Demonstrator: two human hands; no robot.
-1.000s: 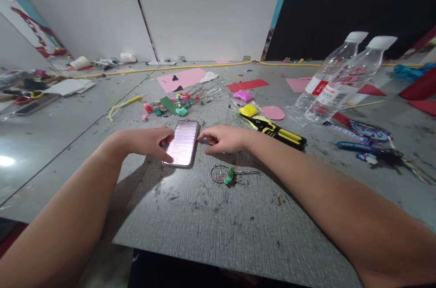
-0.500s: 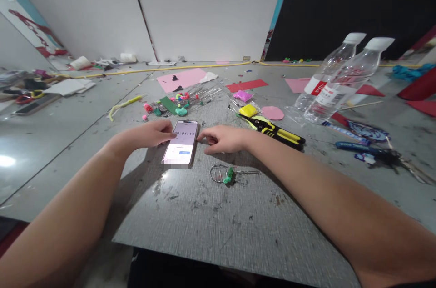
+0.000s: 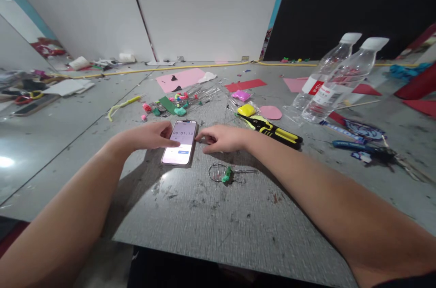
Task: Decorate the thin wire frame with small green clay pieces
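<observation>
Phone (image 3: 181,142) flat on counter (image 3: 218,215) between both hands – left hand (image 3: 151,136) w/ finger on screen, right hand (image 3: 223,138) loosely curled at its edge, grasping nothing. Timer screen up, wire piece (image 3: 223,173) near right hand untouched.

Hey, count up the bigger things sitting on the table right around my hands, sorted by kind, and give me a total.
Phone: 1, with the left hand on its screen and the right hand at its edge
Yellow-handled pliers: 1
Clear water bottles: 2
Wire loop with green clay: 1
Yellow clay packet: 1
Total: 6
</observation>
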